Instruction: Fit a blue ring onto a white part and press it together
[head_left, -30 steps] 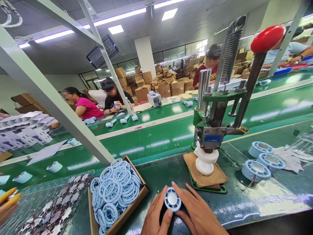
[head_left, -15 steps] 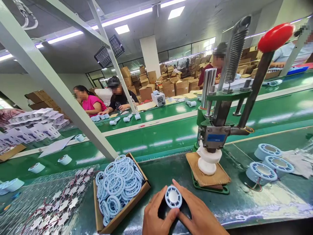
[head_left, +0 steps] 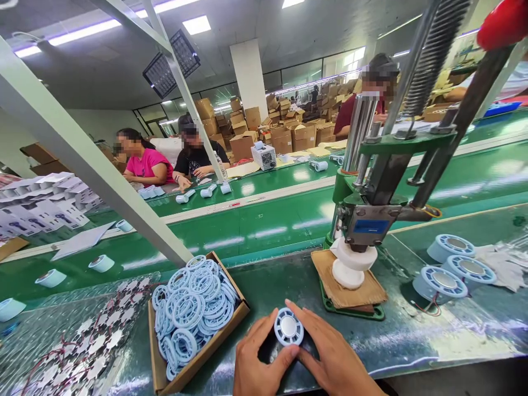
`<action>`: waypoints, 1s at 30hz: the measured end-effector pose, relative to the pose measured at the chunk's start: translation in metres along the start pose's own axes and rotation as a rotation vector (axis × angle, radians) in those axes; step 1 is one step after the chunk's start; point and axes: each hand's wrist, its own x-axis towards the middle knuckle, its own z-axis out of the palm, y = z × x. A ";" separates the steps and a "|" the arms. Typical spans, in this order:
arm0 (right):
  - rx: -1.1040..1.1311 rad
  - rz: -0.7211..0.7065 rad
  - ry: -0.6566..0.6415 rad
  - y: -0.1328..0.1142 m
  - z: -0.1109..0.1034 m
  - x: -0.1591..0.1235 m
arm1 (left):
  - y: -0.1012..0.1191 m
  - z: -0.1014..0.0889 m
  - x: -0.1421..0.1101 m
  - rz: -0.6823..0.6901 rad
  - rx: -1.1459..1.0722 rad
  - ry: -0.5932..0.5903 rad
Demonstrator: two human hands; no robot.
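My left hand (head_left: 256,355) and my right hand (head_left: 332,352) are closed around a light-blue round fan housing (head_left: 289,326) with a silver disc at its centre. Fingers grip it from both sides, and my left thumb presses at its lower rim. It is low over the bench, its spoked face turned up; its underside is hidden. Left of my hands stands a cardboard box (head_left: 243,311) heaped with light-blue slotted rings (head_left: 188,309). Beyond my right hand is a hand press (head_left: 367,225) with white round blocks (head_left: 348,273) on a cardboard-covered base.
Several similar blue housings (head_left: 440,284) stand at right, one with wires trailing. Metal plates with red wires (head_left: 97,344) lie on plastic trays at left. A green conveyor (head_left: 256,231) carries more blue parts; people sit beyond it. A slanted white post (head_left: 107,170) rises at left.
The view has shifted, so the press looks larger and the box sits a little further left. Both hands keep the same hold on the fan housing.
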 end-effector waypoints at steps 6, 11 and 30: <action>-0.062 -0.093 0.087 -0.006 0.001 0.002 | 0.000 0.000 -0.004 0.012 0.022 0.007; -0.102 -0.104 0.126 -0.006 0.004 0.002 | 0.005 -0.002 -0.001 -0.065 -0.062 -0.039; -0.045 -0.047 0.079 -0.005 0.000 0.000 | 0.004 -0.002 0.000 -0.073 -0.164 -0.078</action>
